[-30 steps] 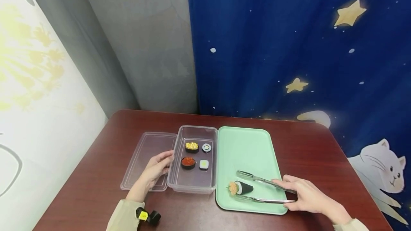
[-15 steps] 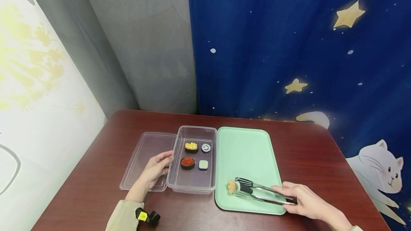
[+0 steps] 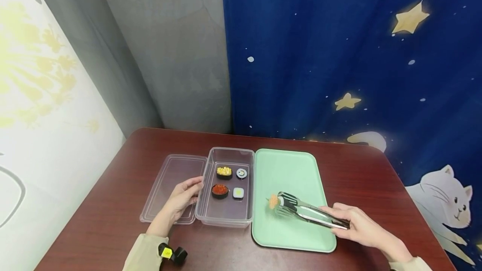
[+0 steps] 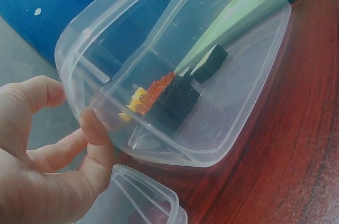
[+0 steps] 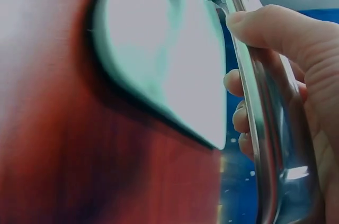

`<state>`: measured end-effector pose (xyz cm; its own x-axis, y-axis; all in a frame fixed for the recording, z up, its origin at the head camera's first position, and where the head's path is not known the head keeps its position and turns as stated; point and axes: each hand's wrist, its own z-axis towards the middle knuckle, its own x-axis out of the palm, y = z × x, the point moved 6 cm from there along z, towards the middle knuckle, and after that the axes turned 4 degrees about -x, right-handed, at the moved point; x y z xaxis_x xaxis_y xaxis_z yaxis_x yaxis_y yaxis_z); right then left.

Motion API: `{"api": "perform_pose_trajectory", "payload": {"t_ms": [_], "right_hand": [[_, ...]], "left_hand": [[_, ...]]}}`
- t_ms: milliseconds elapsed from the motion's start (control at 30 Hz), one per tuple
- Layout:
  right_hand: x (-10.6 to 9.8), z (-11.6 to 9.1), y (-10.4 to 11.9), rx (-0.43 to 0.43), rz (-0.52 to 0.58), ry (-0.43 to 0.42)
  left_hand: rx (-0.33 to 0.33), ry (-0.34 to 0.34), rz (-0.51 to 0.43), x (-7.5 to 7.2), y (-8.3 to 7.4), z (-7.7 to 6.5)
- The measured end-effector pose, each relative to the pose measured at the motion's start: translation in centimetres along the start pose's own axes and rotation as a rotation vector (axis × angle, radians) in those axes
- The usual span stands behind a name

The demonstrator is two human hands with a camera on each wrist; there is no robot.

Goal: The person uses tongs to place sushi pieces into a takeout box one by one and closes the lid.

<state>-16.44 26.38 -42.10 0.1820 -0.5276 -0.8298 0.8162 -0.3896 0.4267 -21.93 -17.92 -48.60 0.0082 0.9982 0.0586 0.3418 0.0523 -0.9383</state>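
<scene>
My left hand (image 3: pixel 183 199) holds the left rim of a clear plastic container (image 3: pixel 226 216), fingertips and thumb at its edge. Inside it sit a corn-topped gunkan sushi (image 3: pixel 224 173), a red roe gunkan (image 3: pixel 220 191), a round sushi roll (image 3: pixel 242 173) and a squarish white roll (image 3: pixel 238 193). In the left wrist view the roe gunkan (image 4: pixel 175 105) shows dark seaweed sides. My right hand (image 3: pixel 357 226) grips metal tongs (image 3: pixel 316 216) by the handles. Between the tong tips, over the green tray (image 3: pixel 286 170), is a cone-shaped hand roll (image 3: pixel 274 201) with an orange top, its dark body partly hidden.
The clear lid (image 3: pixel 169 183) lies left of the container, partly under my left forearm. The green tray stands right beside the container on the dark red table (image 3: pixel 361 175). A grey and blue curtain (image 3: pixel 286 74) hangs behind the table.
The tongs have closed around the hand roll and lifted it up and away from the tray's near end. My left hand and the container have stayed put.
</scene>
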Motion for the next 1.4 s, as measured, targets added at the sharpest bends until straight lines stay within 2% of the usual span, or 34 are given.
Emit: {"api": "perform_pose_trajectory", "payload": {"t_ms": [400,800,1067,1400], "right_hand": [[-3.3,3.0,-0.7,-0.031,-0.038,-0.072],[-5.3,6.8,-1.4,-0.03,-0.068,-0.035],[-4.7,9.9,-1.3,-0.075,-0.036,-0.029],[-1.5,13.7,-0.5,-0.139,0.008,0.054]], "left_hand": [[0.004,0.014,-0.014,0.0,0.0,0.0],[-0.007,0.019,-0.004,0.0,-0.1,-0.1],[-0.01,0.022,0.011,0.0,0.0,0.0],[-0.007,0.014,0.018,0.0,-0.1,0.0]]}}
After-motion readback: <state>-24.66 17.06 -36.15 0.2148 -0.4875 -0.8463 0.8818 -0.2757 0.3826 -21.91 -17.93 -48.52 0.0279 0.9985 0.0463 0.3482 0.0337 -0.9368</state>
